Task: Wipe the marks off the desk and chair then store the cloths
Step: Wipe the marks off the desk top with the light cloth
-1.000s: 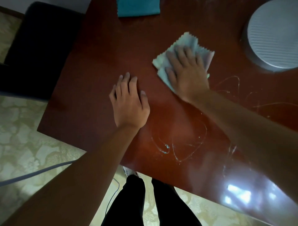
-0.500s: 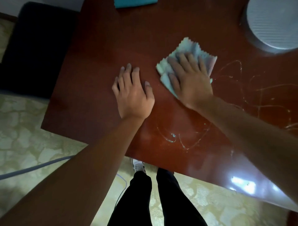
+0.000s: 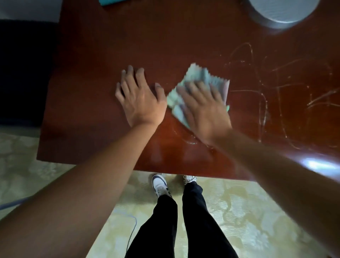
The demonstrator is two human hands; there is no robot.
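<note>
My right hand (image 3: 204, 108) lies flat on a pale green cloth (image 3: 197, 78) with a zigzag edge, pressing it onto the dark red desk (image 3: 110, 46). My left hand (image 3: 139, 99) rests flat on the desk just left of the cloth, fingers spread and nothing in it. White scribble marks (image 3: 265, 103) cover the desk to the right of the cloth, and a few marks (image 3: 189, 140) show near my right wrist. A teal cloth (image 3: 110, 1) peeks in at the top edge. The dark chair (image 3: 24, 73) stands left of the desk.
A round grey ribbed object (image 3: 281, 11) sits at the desk's back right. My legs and white shoes (image 3: 160, 186) stand at the desk's front edge on a patterned floor. A thin cable (image 3: 132, 232) runs over the floor on the left.
My right hand has slid the pale cloth toward me and slightly left, over the near marks. The view has shifted, so more scribbles on the right show. My left hand stays flat.
</note>
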